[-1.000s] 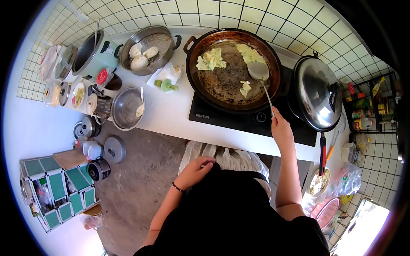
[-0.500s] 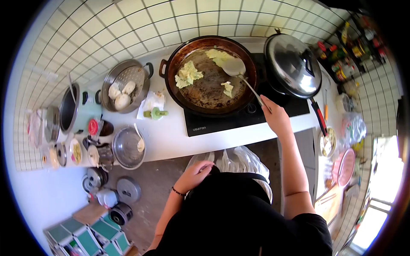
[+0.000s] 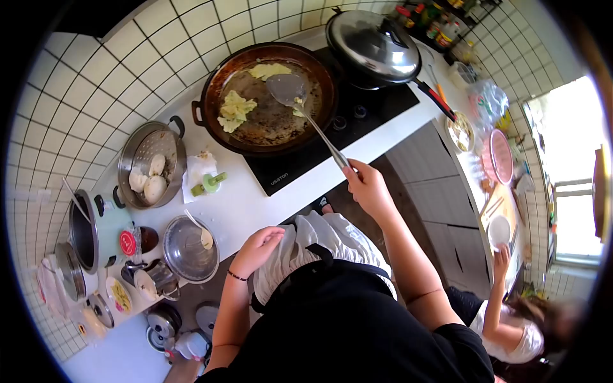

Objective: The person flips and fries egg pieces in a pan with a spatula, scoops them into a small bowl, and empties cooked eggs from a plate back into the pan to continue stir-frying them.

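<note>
Where the counter [image 3: 239, 220] reaches the left, a pale green pot [image 3: 110, 223] stands near a perforated steamer [image 3: 136, 155] holding white rounded pieces [image 3: 154, 189]. Right of the pot and nearer sits a metal bowl [image 3: 176, 250] with a white spoon [image 3: 206, 239] inside; just beyond it lies a green-handled tool [image 3: 209, 183]. The left hand [image 3: 257, 247] is at the counter's near edge, its fingers loosely bent and released. Farther off, the wide dark pan [image 3: 267, 132] rests on the black cooktop [image 3: 278, 179], with a clump of pale leaves [image 3: 236, 112] at its left and another piece at its far side. Over the pan's right half is the head of a metal ladle [image 3: 285, 89]; the right hand [image 3: 370, 190] grasps the handle's end, fingers wrapped around it. Far right of the pan stands a lidded pan [image 3: 367, 54]. At the near right, another person's hand [image 3: 502, 258] touches a white bowl [image 3: 499, 231].
</note>
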`<state>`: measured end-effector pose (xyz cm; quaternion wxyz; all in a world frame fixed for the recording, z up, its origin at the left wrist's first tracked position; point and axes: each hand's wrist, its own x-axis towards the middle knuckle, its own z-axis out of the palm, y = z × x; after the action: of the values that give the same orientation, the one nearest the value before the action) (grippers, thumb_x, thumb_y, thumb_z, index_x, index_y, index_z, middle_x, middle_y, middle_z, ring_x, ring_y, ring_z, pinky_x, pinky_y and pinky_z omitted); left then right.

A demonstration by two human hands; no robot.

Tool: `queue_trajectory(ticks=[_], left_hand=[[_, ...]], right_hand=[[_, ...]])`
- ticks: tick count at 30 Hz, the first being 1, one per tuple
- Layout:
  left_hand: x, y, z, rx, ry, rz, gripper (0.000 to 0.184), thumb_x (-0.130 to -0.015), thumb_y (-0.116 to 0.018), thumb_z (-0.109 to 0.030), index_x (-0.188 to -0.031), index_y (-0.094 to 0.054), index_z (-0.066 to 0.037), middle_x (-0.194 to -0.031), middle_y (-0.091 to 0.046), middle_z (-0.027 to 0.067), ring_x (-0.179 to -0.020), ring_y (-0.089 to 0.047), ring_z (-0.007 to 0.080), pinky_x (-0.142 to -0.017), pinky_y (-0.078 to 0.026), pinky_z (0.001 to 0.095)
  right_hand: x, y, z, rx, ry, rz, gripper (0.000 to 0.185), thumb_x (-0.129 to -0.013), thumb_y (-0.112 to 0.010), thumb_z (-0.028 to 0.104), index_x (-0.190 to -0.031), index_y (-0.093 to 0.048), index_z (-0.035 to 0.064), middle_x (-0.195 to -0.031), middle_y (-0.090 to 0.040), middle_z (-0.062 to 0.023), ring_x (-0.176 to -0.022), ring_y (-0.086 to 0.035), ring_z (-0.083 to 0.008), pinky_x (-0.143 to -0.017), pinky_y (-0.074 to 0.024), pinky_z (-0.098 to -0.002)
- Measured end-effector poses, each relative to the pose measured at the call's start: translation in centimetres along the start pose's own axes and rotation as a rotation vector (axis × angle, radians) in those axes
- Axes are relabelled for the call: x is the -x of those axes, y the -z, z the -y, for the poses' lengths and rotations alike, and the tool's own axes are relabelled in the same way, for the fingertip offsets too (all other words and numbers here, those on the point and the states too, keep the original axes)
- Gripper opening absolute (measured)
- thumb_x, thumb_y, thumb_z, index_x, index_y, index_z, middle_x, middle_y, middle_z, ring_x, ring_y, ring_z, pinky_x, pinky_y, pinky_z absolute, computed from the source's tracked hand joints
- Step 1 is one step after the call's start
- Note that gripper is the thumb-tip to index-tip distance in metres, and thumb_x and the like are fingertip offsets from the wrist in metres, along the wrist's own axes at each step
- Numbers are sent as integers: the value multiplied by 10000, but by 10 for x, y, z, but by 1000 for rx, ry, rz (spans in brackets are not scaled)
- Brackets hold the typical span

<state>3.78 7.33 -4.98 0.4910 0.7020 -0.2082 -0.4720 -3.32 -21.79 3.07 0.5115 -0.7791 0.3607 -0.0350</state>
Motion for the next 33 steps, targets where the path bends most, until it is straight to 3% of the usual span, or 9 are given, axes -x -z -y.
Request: queue_trajectory(ticks=[5,7,12,19,23,27,29,31,33], left_hand=[[5,-6,-5,25,-55,29,250,-968,-504,-137,-1156,-576,10,-1075,-638,66,-1022,-585,124,-890,-449,255],[8,-8,-1,29,-54,26,249,-971,-501,-138,-1154,-574,15,-1079,-636,69,-1025,-585,126,-891,-450,256],[20,-20,31,61,-79,3,246,-970,-506,-144,-1145,-575,14,-1076,-629,63,-1024,-579,126,-893,-448,257],[38,-29,19,61,-99,-113,258,-963,-538,-196,-1108,-593,10,-1014,-658,82,-932,-621,131,-834,-476,266],[23,-40,22,124,-39,-32,266,-966,-528,-200,-1123,-588,6,-1022,-646,68,-955,-607,123,-848,-475,263],[-41,-82,25,73,-21,199,298,-985,-496,-226,-1144,-568,15,-1072,-626,86,-986,-597,130,-878,-483,266],[-76,-114,11,68,-13,303,391,-974,-524,-286,-1207,-513,28,-1098,-625,90,-1062,-589,156,-922,-475,287],[-114,-154,4,54,-137,367,416,-930,-586,-331,-1171,-551,5,-1164,-612,144,-1151,-551,185,-934,-457,312],[-146,-198,-5,45,-399,374,407,-919,-603,-317,-1161,-554,6,-1168,-607,156,-1163,-540,186,-934,-458,314]], right_hand=[[13,8,-27,74,88,-141,339,-896,-609,228,-1157,-617,12,-676,-590,-148,-571,-548,-181,-574,-448,-311],[8,18,-15,348,133,-243,347,-863,-626,245,-1170,-632,82,-738,-641,-203,-666,-638,-336,-617,-490,-369],[-26,25,-2,463,173,-246,359,-849,-635,263,-1168,-636,98,-798,-664,-201,-748,-656,-354,-683,-518,-397],[-77,5,-1,666,345,-234,337,-860,-583,251,-1159,-625,101,-853,-674,-166,-811,-640,-372,-702,-517,-456],[-77,6,2,753,322,-308,329,-867,-578,261,-1175,-605,150,-785,-661,-196,-746,-643,-386,-671,-519,-470],[-22,14,15,388,403,-349,349,-853,-640,243,-1162,-622,83,-794,-662,-211,-733,-652,-385,-654,-523,-436],[12,19,21,199,277,-290,356,-844,-666,218,-1156,-629,52,-819,-657,-225,-727,-665,-359,-639,-523,-373],[41,27,17,16,280,-218,373,-862,-667,165,-1191,-608,0,-627,-482,-28,-589,-396,-59,-527,-383,-227],[65,42,14,-98,300,-155,361,-868,-660,121,-1188,-597,-35,-669,-496,-13,-611,-420,-46,-534,-386,-216]])
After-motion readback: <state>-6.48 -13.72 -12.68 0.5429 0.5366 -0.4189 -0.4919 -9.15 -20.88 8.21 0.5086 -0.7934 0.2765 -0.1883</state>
